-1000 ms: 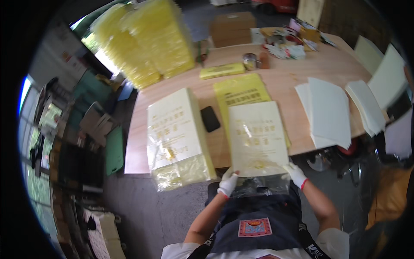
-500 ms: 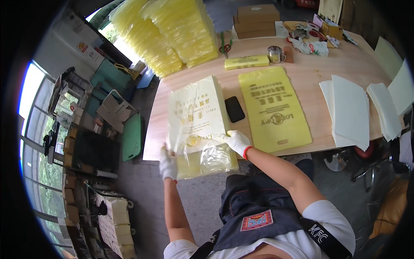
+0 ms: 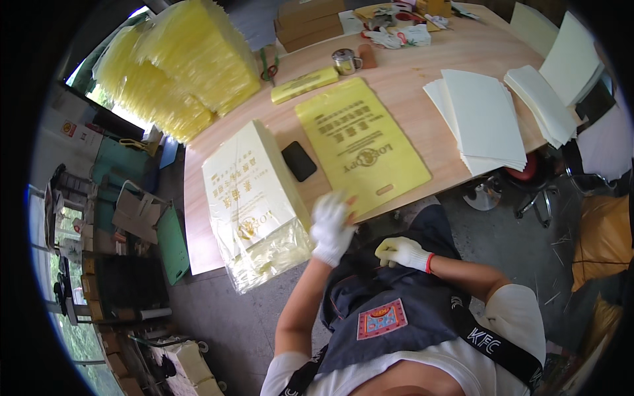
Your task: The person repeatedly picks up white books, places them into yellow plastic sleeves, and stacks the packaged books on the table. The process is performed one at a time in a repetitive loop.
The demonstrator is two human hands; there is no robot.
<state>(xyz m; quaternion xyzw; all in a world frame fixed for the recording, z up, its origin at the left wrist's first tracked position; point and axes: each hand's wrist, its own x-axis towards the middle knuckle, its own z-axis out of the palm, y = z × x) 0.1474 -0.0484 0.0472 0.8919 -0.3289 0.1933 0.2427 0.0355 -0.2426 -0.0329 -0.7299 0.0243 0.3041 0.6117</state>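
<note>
A thick stack of cream printed sheets lies at the table's left front, its near end covered by crinkled clear yellowish plastic film that overhangs the edge. My left hand, in a white glove, hovers at the table edge just right of that film; motion smears its fingers. Over my apron, apart from the table, my right hand is closed with curled gloved fingers, and nothing shows in it. A flat yellow printed plastic bag with a handle slot lies ahead of my hands. Beside the stack rests a black phone.
Piles of yellow plastic bags stand at the back left. Scissors, a folded yellow bundle and a metal mug sit farther back. White sheets lie right, near a stool.
Both hands have left the film-covered stack. My left hand moved right to the table edge; my right hand drew back over the apron. The view shifted right, so the table appears farther left.
</note>
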